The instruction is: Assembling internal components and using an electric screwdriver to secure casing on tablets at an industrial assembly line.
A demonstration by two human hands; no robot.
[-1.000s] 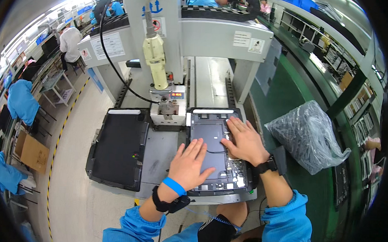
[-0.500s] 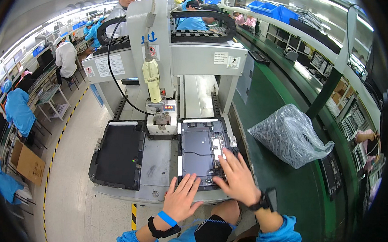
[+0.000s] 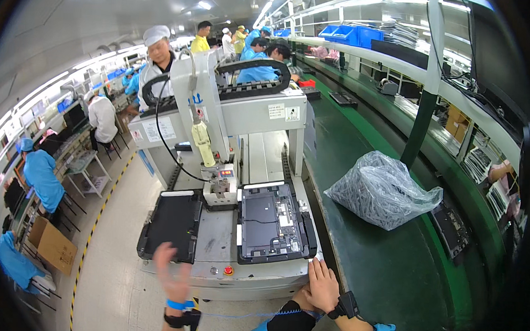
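My left hand (image 3: 174, 277), blurred by motion, is raised in front of the left black tray (image 3: 171, 223) with its fingers apart and nothing in them. The fingertips overlap the tray's front edge in the picture; I cannot tell if they touch. My right hand (image 3: 323, 285) lies with fingers stretched out at the front right corner of the machine (image 3: 260, 279), holding nothing. Just beyond it, the right fixture holds an opened tablet or laptop-like device (image 3: 260, 215) with a dark panel, a cable and circuit boards showing. Between the fixtures stands the screwdriving head (image 3: 202, 145).
A red button (image 3: 229, 271) sits on the machine's front edge. On the green conveyor (image 3: 367, 259) at right lie a clear plastic bag (image 3: 385, 191) and another opened device (image 3: 450, 228). A person in a white cap (image 3: 158, 45) stands behind the machine. A cardboard box (image 3: 53, 245) is at left.
Both hands have left the device in the right fixture. My left hand has moved left to the left tray; my right hand has come down to the machine's front corner. The view has shifted.
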